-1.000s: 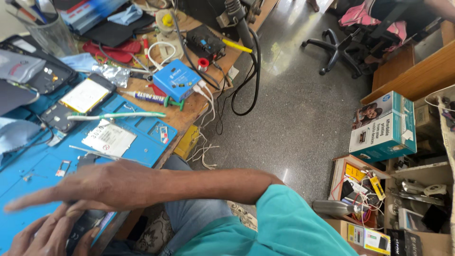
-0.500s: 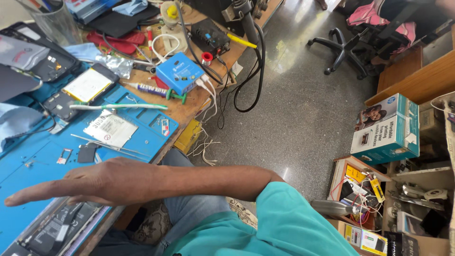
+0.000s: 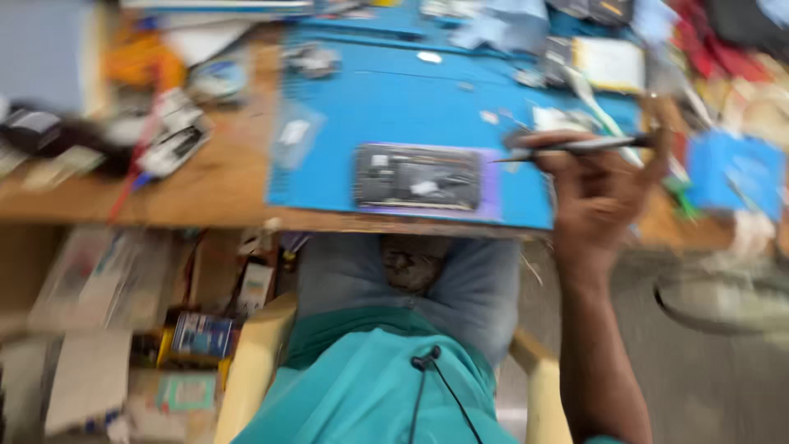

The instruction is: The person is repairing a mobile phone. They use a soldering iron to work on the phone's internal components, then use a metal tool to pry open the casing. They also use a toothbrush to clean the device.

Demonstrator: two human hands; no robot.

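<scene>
The frame is motion-blurred. My right hand (image 3: 598, 197) is raised over the right end of a blue work mat (image 3: 411, 107) and grips a thin dark screwdriver (image 3: 575, 147) whose tip points left. An opened phone (image 3: 417, 178), its insides showing, lies flat on the mat near the front edge, a little left of the tool tip. My left hand is out of sight.
The wooden bench (image 3: 205, 185) carries scattered small parts and tools on both sides of the mat. A blue box (image 3: 731, 174) sits at the right. Boxes and packets (image 3: 123, 329) are stacked under the bench at left. My teal shirt (image 3: 370, 386) fills the bottom.
The view has swung from the floor and right side to straight down over the bench. My right hand, earlier flat and stretched left, now holds a screwdriver. The left hand has left the view.
</scene>
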